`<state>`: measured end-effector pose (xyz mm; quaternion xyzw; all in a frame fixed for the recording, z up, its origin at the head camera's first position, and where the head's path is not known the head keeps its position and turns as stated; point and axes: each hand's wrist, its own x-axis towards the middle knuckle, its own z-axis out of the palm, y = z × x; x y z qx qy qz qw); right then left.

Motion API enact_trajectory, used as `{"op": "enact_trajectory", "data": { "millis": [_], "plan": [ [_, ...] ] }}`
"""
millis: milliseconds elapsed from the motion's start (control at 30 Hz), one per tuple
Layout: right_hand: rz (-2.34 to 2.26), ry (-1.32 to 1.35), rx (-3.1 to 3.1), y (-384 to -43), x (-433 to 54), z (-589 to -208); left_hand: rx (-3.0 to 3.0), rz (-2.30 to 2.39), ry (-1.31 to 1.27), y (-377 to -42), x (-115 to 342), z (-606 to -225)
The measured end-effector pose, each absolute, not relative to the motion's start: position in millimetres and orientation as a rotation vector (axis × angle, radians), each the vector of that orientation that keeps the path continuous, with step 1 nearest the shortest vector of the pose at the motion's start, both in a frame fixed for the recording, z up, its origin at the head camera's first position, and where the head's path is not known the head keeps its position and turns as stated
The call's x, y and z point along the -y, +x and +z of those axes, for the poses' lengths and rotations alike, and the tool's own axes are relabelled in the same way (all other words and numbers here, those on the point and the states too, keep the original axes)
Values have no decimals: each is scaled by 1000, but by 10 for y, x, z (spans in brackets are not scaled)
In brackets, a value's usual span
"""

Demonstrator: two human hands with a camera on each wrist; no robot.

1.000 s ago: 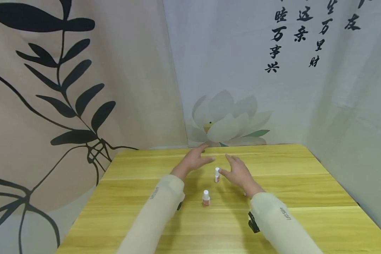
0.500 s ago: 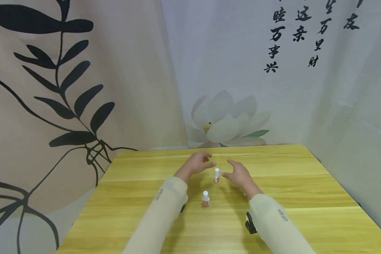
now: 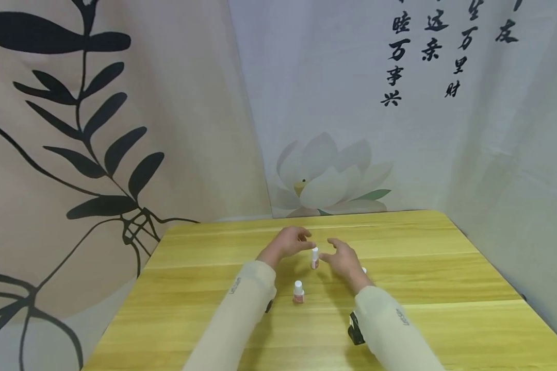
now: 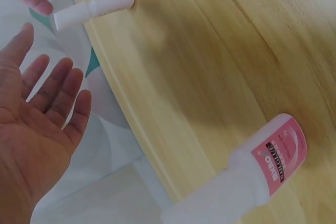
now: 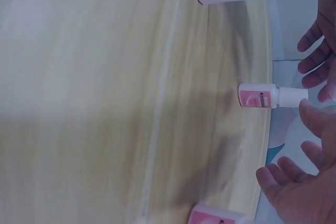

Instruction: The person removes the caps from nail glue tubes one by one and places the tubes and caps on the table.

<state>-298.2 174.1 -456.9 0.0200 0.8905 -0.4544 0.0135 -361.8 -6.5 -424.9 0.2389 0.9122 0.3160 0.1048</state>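
Note:
Three small white bottles with pink labels stand upright on the table; the nearest label reads nail glue. In the head view, the farther nail glue bottle [image 3: 314, 259] is between both hands. My left hand [image 3: 290, 242] has relaxed fingers, its thumb close to that bottle's cap. On the other side, my right hand [image 3: 345, 260] is spread, thumb toward the same cap; whether it touches, I cannot tell. Closer to me stands a second nail glue bottle [image 4: 262, 163]. The third nail glue bottle [image 5: 212, 215] is mostly hidden behind the right hand in the head view. Neither hand holds anything.
The wood-grain table [image 3: 204, 319] reaches back to a hanging cloth [image 3: 204, 129] printed with a plant, a lotus and writing. Both forearms in pale sleeves [image 3: 241, 304] pass on either side of the second bottle. A dark strapped device [image 3: 355, 329] sits under the right wrist.
Both hands have come in closer around the farther bottle, the left one lowering toward its cap. The third bottle's cap now peeks out beside the right hand. The head view has shifted slightly.

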Motion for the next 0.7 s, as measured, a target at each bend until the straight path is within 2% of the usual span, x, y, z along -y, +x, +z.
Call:
{"op": "enact_trajectory", "data": {
  "millis": [700],
  "plan": [
    [-1613,197,-2665,-2955,-1706,-4837,-2725,847,705,-3700,-27,-4438]
  ]
}}
